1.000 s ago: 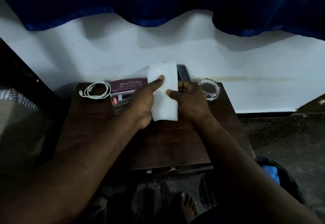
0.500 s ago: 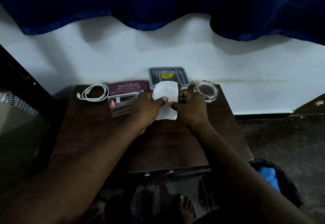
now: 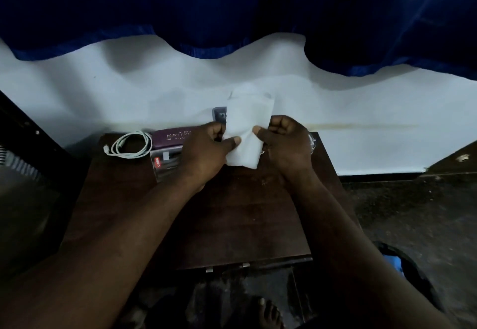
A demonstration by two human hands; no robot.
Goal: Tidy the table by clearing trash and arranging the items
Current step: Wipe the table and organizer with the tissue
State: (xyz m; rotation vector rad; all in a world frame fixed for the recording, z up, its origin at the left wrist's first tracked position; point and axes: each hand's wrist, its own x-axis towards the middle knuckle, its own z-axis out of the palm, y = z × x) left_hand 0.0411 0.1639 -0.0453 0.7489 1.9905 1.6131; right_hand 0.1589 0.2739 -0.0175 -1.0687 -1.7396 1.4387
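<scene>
**Fig.** Fold-or-bin step, head view. The tissue (image 3: 245, 130) is held roughly upright at frame centre. It appears lifted off the counter (image 3: 232, 212) and hides most of the grey tray (image 3: 219, 115) behind it.

- **Grip:** L hand (image 3: 206, 153) pinches the left edge betw. thumb and fingers (image 3: 215, 130). R hand (image 3: 286, 145) pinches the right edge the same way, fingers curled.
- **Step (judged):** squaring up the tissue to fold it neat or crumple it as trash.
- **To do it well:** keep both pinches light and level, since a thin sheet tears if pulled apart. Bring the edges together square, then crease against the counter w/ a thumb.
- **Hazards:** the cable (image 3: 129, 145), case (image 3: 173, 136) and pen pack (image 3: 165, 163) lie just left of L hand. A glass jar (image 3: 312, 143) sits mostly hidden behind R hand, so keep wrists high.
- **If trash:** the bin (image 3: 413, 272) at lower right suits a R-hand drop.
</scene>
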